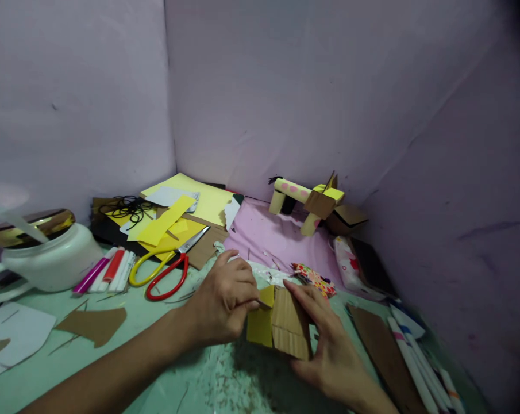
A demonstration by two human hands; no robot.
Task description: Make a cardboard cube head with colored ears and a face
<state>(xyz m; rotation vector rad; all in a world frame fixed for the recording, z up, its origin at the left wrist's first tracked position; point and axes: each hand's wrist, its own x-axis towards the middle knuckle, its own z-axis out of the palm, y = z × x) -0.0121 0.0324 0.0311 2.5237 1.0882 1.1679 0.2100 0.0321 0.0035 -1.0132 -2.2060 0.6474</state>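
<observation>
Low over the table, my right hand [328, 339] grips a small folded cardboard piece [291, 322] between thumb and fingers. Its brown side is ridged, and a yellow face [258, 330] adjoins it on the left. My left hand [229, 296] is closed, with a thin brown sliver [265, 304] pinched at its fingertips, the tip lying against the yellow face. Whether the sliver is attached there I cannot tell. Farther back stands a paper animal figure [292, 188] with a yellow tube body, pink spots and a cardboard head.
Red-and-yellow-handled scissors [167, 276] lie left of my hands, beside several markers [113, 267] and a white teapot-like pot [55, 259]. Paper sheets [208, 201] and black cord [133, 210] are piled behind. More markers [415, 362] and a brown strip [382, 353] lie at right. Walls enclose the table.
</observation>
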